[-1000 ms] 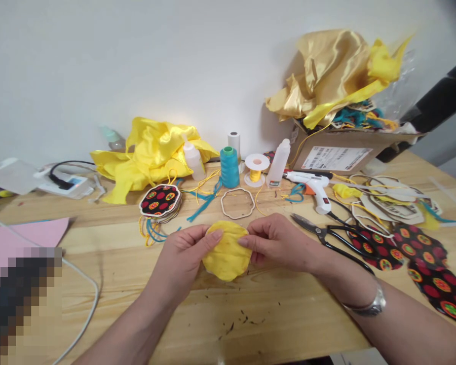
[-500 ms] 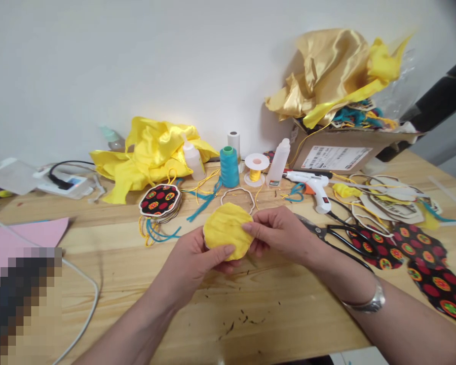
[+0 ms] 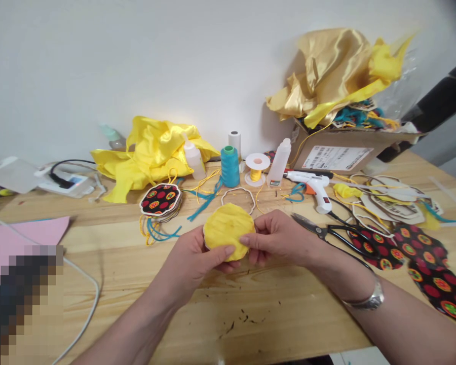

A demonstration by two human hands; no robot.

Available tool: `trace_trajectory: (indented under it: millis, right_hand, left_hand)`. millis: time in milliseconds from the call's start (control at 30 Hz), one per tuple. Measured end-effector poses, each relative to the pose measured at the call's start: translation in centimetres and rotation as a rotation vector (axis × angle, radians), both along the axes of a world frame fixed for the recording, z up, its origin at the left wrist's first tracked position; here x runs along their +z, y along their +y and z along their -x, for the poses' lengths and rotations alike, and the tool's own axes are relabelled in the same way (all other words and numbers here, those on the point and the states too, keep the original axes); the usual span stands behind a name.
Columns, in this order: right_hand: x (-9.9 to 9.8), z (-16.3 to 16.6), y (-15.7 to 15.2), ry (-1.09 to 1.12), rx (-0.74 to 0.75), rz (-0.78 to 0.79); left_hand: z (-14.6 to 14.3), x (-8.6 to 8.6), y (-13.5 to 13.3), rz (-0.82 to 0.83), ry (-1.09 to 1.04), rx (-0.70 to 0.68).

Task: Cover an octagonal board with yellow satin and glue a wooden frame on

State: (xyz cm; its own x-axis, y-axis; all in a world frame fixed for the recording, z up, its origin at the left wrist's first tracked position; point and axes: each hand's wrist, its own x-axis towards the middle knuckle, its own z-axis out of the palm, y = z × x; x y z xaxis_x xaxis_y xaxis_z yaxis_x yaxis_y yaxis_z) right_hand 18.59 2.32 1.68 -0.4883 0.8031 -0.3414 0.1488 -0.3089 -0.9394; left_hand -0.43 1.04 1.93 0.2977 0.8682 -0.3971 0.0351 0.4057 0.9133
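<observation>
A pale wooden table (image 3: 110, 263) is running across the view in front of a white wall. At its left edge a flat pink sheet of paper (image 3: 19, 241) is lying beside a white cable (image 3: 85, 284). Behind these, crumpled bright yellow satin cloth (image 3: 152, 152) is resting against the wall, and just in front of it a stack of black scalloped fabric patches with red and orange dots (image 3: 160, 200) is sitting on loose teal and yellow cords.

In the middle, the left hand (image 3: 197, 258) is gripping a round, wrinkled yellow fabric disc (image 3: 228, 230) from below, thumb pressing on its lower face. The right hand (image 3: 279, 238) is pinching the disc's right edge between thumb and fingers. The disc is being held just above the table, tilted toward the viewer.

Behind the disc a teal spool of thread (image 3: 230, 166) is standing upright. Further right, a white glue gun (image 3: 313, 187) is lying on its side, with black-handled scissors (image 3: 327, 234) just beside the right wrist. At the far right, an open cardboard box (image 3: 338, 154) is overflowing with gold satin.
</observation>
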Motion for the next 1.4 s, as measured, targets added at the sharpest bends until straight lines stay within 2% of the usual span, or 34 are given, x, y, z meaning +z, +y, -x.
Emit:
trace_trajectory:
  millis: [233, 367, 467, 567, 700, 900, 1000, 1100, 1233, 1400]
  right_hand:
    - [0.7, -1.1, 0.5, -0.04, 0.073, -0.013]
    - [1.0, -1.3, 0.7, -0.032, -0.011, -0.117]
    - [0.8, -1.2, 0.7, 0.007, 0.036, -0.117]
    - [0.4, -1.3, 0.6, -0.032, 0.105, -0.132]
    - [0.2, -1.4, 0.7, -0.119, 0.054, -0.167]
    - [0.1, -1.0, 1.1, -0.178, -0.1, -0.227]
    - [0.0, -0.9, 1.0, -0.198, -0.094, -0.257]
    - [0.0, -0.7, 0.8, -0.201, -0.073, -0.274]
    - [0.0, -0.5, 0.5, -0.191, -0.047, -0.295]
    - [-0.1, -0.5, 0.6, -0.19, -0.046, -0.314]
  left_hand:
    - [0.3, -0.3, 0.0, 0.001, 0.01, -0.07]
    - [0.2, -0.1, -0.2, 0.058, -0.003, -0.234]
    - [0.1, 0.0, -0.4, 0.054, -0.03, -0.375]
    - [0.1, 0.0, -0.5, 0.051, -0.055, -0.434]
    - [0.2, 0.0, -0.5, 0.039, -0.027, -0.374]
    - [0.0, 0.1, -0.1, 0.017, -0.05, -0.186]
    - [-0.2, 0.0, 0.0, -0.071, -0.079, -0.072]
    - [-0.3, -0.1, 0.0, -0.089, -0.004, -0.004]
    - [-0.2, -0.2, -0.2, -0.136, 0.122, 0.025]
    - [0.0, -0.2, -0.2, -0.155, 0.107, 0.014]
